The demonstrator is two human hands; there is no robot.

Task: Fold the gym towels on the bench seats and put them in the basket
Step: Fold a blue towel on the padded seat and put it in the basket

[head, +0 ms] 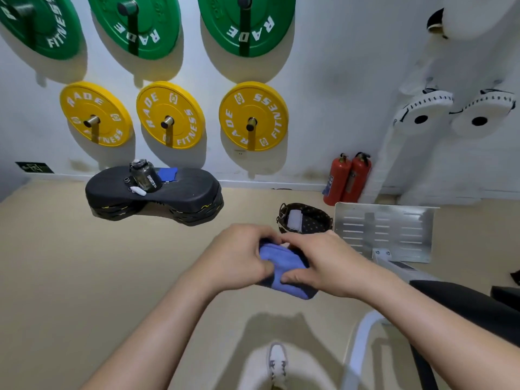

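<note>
A small blue towel (284, 268), folded into a compact bundle, is held in mid-air in front of me. My left hand (239, 257) grips its left side with the thumb underneath. My right hand (323, 263) grips its right side, thumb pressed on the lower edge. Just beyond my hands a dark patterned basket (315, 219) sits on the floor with a white folded towel (295, 219) inside. Another blue towel (167, 174) lies on a black padded seat (183, 190) by the wall.
A dark water bottle (145, 175) and small items stand on the padded seat. Two red fire extinguishers (347, 178) stand against the wall. A metal footplate (385, 229) and a black bench pad (464, 305) are at the right. Weight plates hang on the wall.
</note>
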